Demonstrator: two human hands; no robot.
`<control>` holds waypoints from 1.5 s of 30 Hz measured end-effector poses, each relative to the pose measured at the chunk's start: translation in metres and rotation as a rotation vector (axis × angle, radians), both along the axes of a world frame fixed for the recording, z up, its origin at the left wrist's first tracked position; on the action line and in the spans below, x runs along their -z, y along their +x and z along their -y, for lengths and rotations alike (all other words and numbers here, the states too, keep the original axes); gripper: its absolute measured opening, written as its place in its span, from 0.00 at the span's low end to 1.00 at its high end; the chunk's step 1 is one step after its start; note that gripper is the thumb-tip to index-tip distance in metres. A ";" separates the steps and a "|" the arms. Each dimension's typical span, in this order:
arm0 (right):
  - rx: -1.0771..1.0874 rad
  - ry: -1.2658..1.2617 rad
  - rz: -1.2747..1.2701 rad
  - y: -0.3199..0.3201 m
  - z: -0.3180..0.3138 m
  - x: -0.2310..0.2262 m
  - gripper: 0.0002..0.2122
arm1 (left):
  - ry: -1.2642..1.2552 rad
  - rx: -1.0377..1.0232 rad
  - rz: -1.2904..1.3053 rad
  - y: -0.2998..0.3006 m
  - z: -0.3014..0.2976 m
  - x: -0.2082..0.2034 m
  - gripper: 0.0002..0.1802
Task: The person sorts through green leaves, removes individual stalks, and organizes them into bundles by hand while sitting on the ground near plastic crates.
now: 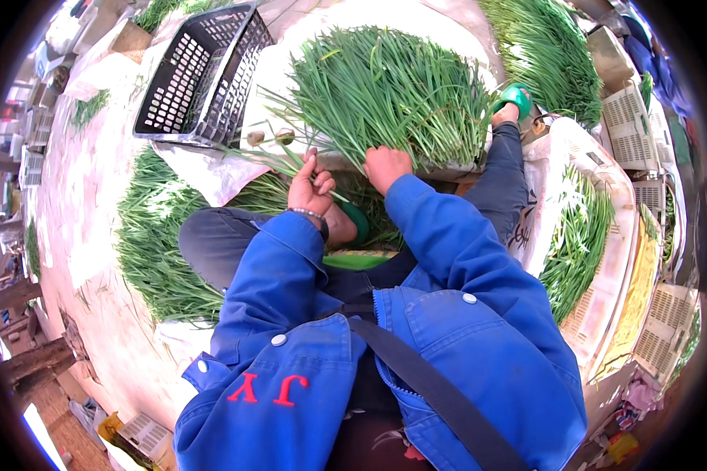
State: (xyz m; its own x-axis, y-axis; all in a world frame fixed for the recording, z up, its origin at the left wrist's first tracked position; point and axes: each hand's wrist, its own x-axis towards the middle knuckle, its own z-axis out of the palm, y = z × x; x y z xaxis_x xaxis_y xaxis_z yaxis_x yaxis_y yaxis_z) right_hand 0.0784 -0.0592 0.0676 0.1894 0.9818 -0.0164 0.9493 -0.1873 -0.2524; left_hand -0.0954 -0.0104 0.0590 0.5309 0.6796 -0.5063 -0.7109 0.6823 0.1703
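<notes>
A thick pile of green chives (393, 94) lies on a white-covered low stand in front of me. My left hand (313, 187) is closed round a few thin chive stalks (279, 161), left of the pile's near edge. At that near edge my right hand (387, 167) has its fingers closed on chives; its fingertips are partly hidden among the leaves. Two small round brownish things (284, 136), whose kind I cannot make out, sit on the stand just beyond my left hand.
A black plastic crate (200, 74) stands at the far left. More chives (161, 235) lie on the floor by my left knee, and another heap (542, 59) is at the far right. To my right, a white-lined crate (605, 259) holds chives. My green-shod foot (515, 98) rests beside the stand.
</notes>
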 end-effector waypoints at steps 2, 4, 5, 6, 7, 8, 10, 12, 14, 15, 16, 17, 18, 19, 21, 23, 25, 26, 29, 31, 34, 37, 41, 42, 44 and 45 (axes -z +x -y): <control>0.055 -0.089 -0.005 0.009 -0.006 0.002 0.11 | -0.002 -0.015 -0.092 0.006 0.006 -0.003 0.11; 0.349 -0.206 -0.992 0.023 -0.005 -0.010 0.10 | 0.035 0.020 -0.024 0.002 0.009 -0.003 0.11; 0.494 -0.232 -1.484 0.033 -0.008 -0.016 0.10 | 0.068 0.041 0.016 0.001 0.005 -0.005 0.10; 0.666 -0.332 -2.012 0.042 -0.007 -0.005 0.09 | 0.036 0.044 0.073 -0.001 0.005 -0.005 0.11; 0.703 -0.274 -2.200 0.040 0.005 0.001 0.08 | 0.018 0.037 0.055 -0.003 0.011 -0.006 0.11; 0.614 -0.235 -2.204 0.026 0.011 -0.022 0.08 | 0.021 0.022 0.034 -0.004 0.013 -0.014 0.11; 0.469 -0.224 -2.242 -0.001 0.029 -0.064 0.08 | 0.027 0.007 -0.015 -0.009 0.023 -0.030 0.12; 0.626 -0.238 -2.124 -0.006 0.042 -0.040 0.07 | 0.028 0.049 -0.047 -0.015 0.032 -0.035 0.12; 0.666 -0.279 -2.018 -0.011 0.051 -0.028 0.08 | 0.028 0.139 -0.121 -0.025 0.042 -0.031 0.13; 0.593 -0.334 -1.952 -0.015 0.050 -0.027 0.09 | 0.009 0.187 -0.169 -0.026 0.040 -0.029 0.13; 0.521 -0.385 -1.884 -0.022 0.048 -0.027 0.10 | -0.011 0.236 -0.217 -0.021 0.036 -0.027 0.13; 0.467 -0.440 -1.811 -0.032 0.051 -0.030 0.10 | -0.044 0.291 -0.260 -0.017 0.039 -0.027 0.13; 0.354 -0.515 -1.605 -0.042 0.052 -0.047 0.11 | -0.029 0.251 -0.245 -0.009 0.040 -0.025 0.15; 0.204 -0.542 -1.480 -0.052 0.057 -0.039 0.12 | 0.037 0.284 -0.280 -0.011 0.039 -0.016 0.16; 0.068 -0.562 -1.249 -0.066 0.069 -0.043 0.13 | 0.174 0.349 -0.354 -0.017 0.034 -0.002 0.18; -0.235 -0.581 -1.040 -0.064 0.076 -0.065 0.13 | 0.097 0.403 -0.226 -0.030 0.028 -0.021 0.16; -0.434 -0.621 -0.940 -0.050 0.078 -0.067 0.15 | 0.058 0.310 -0.066 -0.040 0.023 -0.041 0.14; -0.464 -0.661 -0.884 -0.041 0.073 -0.061 0.15 | 0.063 0.280 0.076 -0.049 0.017 -0.046 0.12; -0.179 -0.310 -0.541 -0.034 0.042 -0.017 0.14 | 0.268 0.183 0.082 -0.060 0.008 -0.069 0.14; 0.029 -0.134 -0.326 -0.048 0.009 0.010 0.14 | 0.281 0.127 0.044 -0.059 0.001 -0.052 0.13; 0.183 -0.416 -0.618 -0.054 -0.033 0.094 0.13 | 0.139 0.088 -0.249 -0.045 -0.002 -0.008 0.10; 0.423 -0.473 -1.439 -0.064 -0.029 0.057 0.11 | -0.012 -0.003 -0.274 -0.043 -0.003 0.019 0.11; 0.487 -0.461 -1.669 -0.045 -0.015 0.022 0.11 | -0.027 0.012 -0.323 -0.027 0.000 0.035 0.12; 0.428 -0.474 -1.676 -0.048 -0.010 0.008 0.11 | -0.006 0.019 -0.318 -0.025 0.002 0.046 0.12; 0.348 -0.466 -1.612 -0.056 0.000 0.000 0.12 | 0.054 0.092 -0.345 -0.026 0.002 0.058 0.15; 0.334 -0.471 -1.596 -0.060 0.005 -0.002 0.12 | 0.062 0.126 -0.321 -0.026 0.002 0.059 0.15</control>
State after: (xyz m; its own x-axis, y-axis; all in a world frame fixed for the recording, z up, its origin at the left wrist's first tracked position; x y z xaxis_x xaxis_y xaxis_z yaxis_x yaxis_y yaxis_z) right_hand 0.0188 -0.0644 0.0691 -0.1207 0.7600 -0.6386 -0.2697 -0.6442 -0.7157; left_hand -0.1209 -0.0125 0.0002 0.4331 0.6535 -0.6208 -0.5254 0.7427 0.4152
